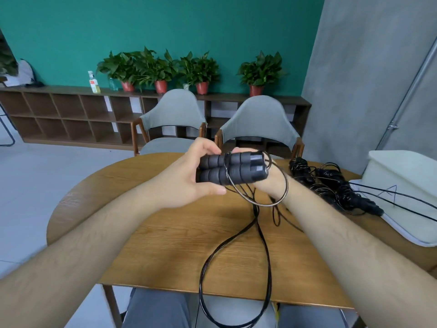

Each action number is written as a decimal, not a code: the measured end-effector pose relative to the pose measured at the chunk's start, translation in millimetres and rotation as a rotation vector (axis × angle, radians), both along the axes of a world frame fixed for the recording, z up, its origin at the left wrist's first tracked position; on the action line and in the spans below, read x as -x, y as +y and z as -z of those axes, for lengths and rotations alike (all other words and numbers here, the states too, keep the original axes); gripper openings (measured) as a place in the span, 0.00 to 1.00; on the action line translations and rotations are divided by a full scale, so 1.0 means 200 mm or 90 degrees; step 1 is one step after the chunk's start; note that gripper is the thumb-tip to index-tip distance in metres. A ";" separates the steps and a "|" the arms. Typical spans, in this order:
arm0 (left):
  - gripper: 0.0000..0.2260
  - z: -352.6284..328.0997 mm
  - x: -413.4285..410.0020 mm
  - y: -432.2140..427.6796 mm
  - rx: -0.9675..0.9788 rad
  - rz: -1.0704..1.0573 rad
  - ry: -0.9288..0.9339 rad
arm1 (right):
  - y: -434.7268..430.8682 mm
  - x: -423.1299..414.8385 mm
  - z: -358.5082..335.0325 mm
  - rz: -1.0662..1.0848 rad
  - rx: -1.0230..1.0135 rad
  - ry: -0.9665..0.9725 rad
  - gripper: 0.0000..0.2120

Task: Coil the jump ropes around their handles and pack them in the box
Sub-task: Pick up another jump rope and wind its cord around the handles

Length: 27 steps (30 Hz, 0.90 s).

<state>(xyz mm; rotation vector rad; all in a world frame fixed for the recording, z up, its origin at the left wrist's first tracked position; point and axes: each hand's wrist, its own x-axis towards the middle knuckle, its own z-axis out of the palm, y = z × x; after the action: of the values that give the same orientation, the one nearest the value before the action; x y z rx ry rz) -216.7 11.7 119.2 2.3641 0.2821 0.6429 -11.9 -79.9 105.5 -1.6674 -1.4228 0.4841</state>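
Above the desk (151,235), two dark ribbed handles (230,170), side by side, are being gripped by the left hand (186,178), thin black rope (261,229) trailing below, while the grip of the right hand (274,185) is being hidden behind them.

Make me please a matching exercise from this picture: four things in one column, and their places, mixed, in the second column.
Things:
1. foam handles
2. loose rope
3. coiled ropes
4. potted plants

Places:
a. on the shelf
b. gripped by the left hand
c. hanging over the near edge of the table
d. piled on the table beside the white box

Pairs: 1-b, 2-c, 3-d, 4-a
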 end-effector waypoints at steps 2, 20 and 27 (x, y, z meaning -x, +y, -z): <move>0.28 -0.01 -0.02 0.00 0.043 0.018 0.010 | 0.02 0.04 0.09 0.027 0.009 -0.007 0.15; 0.23 0.12 -0.11 0.14 -0.238 -0.267 0.141 | -0.07 0.25 0.04 -0.032 0.159 -0.445 0.10; 0.19 0.14 -0.10 0.16 -0.268 -0.204 0.242 | -0.08 0.21 -0.26 -0.044 0.068 -0.573 0.08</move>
<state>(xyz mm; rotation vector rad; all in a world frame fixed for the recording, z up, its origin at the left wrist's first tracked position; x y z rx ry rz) -196.6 43.1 91.7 2.8746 0.7700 0.4166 -53.4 -96.8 157.2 -2.0372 -2.1107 -0.2136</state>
